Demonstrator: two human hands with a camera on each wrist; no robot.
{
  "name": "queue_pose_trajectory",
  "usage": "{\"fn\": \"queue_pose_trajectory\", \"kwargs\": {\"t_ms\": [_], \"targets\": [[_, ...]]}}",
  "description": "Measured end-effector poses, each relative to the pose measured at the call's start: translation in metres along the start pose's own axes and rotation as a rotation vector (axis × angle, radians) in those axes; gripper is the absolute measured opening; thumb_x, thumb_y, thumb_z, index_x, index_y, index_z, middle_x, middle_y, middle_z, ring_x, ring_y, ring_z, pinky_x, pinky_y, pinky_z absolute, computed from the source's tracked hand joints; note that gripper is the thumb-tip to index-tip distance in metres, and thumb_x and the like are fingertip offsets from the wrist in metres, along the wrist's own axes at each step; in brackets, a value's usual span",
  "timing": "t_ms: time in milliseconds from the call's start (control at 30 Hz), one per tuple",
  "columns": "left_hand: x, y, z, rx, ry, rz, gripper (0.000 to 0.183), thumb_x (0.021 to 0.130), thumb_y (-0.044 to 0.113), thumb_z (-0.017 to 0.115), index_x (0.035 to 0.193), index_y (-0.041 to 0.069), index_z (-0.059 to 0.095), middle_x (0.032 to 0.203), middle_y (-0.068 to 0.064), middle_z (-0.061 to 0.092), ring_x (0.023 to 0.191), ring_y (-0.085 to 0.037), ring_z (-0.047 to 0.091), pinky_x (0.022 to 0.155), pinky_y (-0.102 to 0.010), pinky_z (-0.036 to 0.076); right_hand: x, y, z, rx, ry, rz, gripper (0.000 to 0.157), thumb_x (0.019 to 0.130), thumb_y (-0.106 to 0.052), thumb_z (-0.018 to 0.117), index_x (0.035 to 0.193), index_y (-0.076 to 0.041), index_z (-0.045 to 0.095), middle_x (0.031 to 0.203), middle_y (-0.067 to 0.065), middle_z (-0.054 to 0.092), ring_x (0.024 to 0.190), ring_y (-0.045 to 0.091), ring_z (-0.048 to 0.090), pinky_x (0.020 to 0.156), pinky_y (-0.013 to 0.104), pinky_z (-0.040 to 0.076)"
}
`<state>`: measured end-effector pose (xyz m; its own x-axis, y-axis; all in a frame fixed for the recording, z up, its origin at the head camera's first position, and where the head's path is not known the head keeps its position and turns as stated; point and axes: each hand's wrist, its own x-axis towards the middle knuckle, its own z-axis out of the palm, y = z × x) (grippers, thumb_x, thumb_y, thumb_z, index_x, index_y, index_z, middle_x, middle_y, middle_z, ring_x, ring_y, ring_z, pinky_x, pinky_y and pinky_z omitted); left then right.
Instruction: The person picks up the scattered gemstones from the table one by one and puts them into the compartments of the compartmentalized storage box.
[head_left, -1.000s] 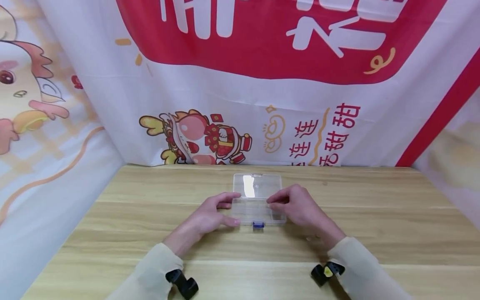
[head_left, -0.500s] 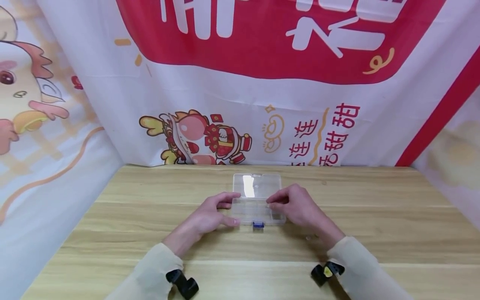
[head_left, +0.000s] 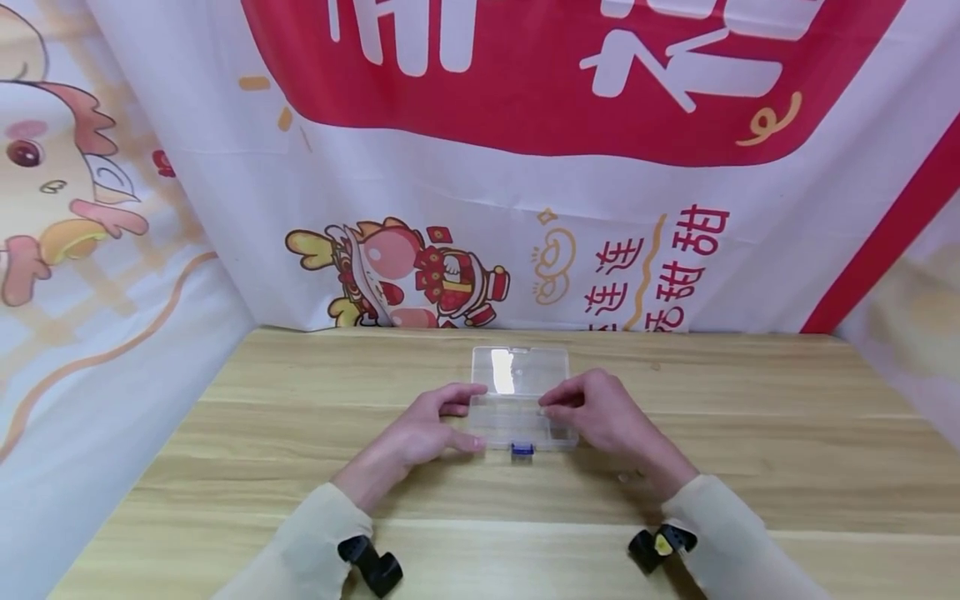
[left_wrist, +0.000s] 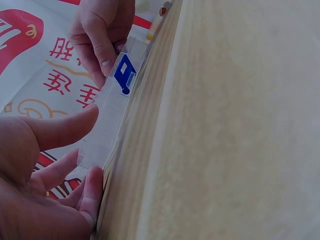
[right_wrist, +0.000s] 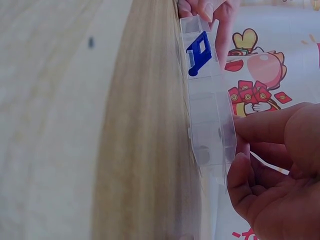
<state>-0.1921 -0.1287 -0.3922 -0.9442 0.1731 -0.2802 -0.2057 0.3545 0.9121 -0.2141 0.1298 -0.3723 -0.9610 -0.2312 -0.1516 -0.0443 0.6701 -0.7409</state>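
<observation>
A clear plastic compartment box [head_left: 506,425] with a blue latch [head_left: 522,450] lies on the wooden table, its clear lid [head_left: 536,371] folded back. My left hand [head_left: 427,429] holds the box's left end, thumb at the front corner and fingers at the back corner. Over the right-hand compartments is my right hand [head_left: 600,410], thumb and index fingertips close together at the inner dividers. I cannot tell whether something small sits between those fingertips. Small dark contents [right_wrist: 204,156] show through the wall at the box's right end.
Small clear pieces [head_left: 624,477] lie on the table [head_left: 480,558] beside the right wrist. A white and red printed cloth [head_left: 420,183] hangs behind the table's back edge, with more cloth at both sides. Each sleeve carries a black wrist camera [head_left: 371,567].
The head view has shifted slightly, so everything appears a little further right. Both hands keep their places at the box.
</observation>
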Motion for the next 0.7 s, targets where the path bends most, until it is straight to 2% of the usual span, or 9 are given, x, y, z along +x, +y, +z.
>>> {"fn": "queue_pose_trajectory", "kwargs": {"t_ms": [467, 700], "targets": [[0.0034, 0.0003, 0.0009, -0.012, -0.02, 0.011, 0.073, 0.079, 0.004, 0.088, 0.145, 0.027, 0.064, 0.145, -0.004, 0.06, 0.134, -0.028, 0.053, 0.121, -0.055, 0.041, -0.0006, 0.0008, -0.0032, -0.004, 0.004, 0.004, 0.016, 0.099, -0.011, 0.074, 0.111, -0.016, 0.083, 0.106, 0.001, 0.077, 0.091, 0.019, 0.063, 0.079, 0.03, 0.056], [0.0004, 0.0005, 0.0001, 0.001, -0.013, -0.007, 0.072, 0.081, 0.007, 0.089, 0.144, 0.029, 0.064, 0.145, -0.004, 0.059, 0.134, -0.027, 0.053, 0.12, -0.055, 0.042, 0.0008, 0.0016, -0.0018, 0.012, -0.004, 0.008, 0.016, 0.099, -0.011, 0.074, 0.111, -0.017, 0.083, 0.106, 0.002, 0.077, 0.091, 0.019, 0.062, 0.078, 0.03, 0.056]]}}
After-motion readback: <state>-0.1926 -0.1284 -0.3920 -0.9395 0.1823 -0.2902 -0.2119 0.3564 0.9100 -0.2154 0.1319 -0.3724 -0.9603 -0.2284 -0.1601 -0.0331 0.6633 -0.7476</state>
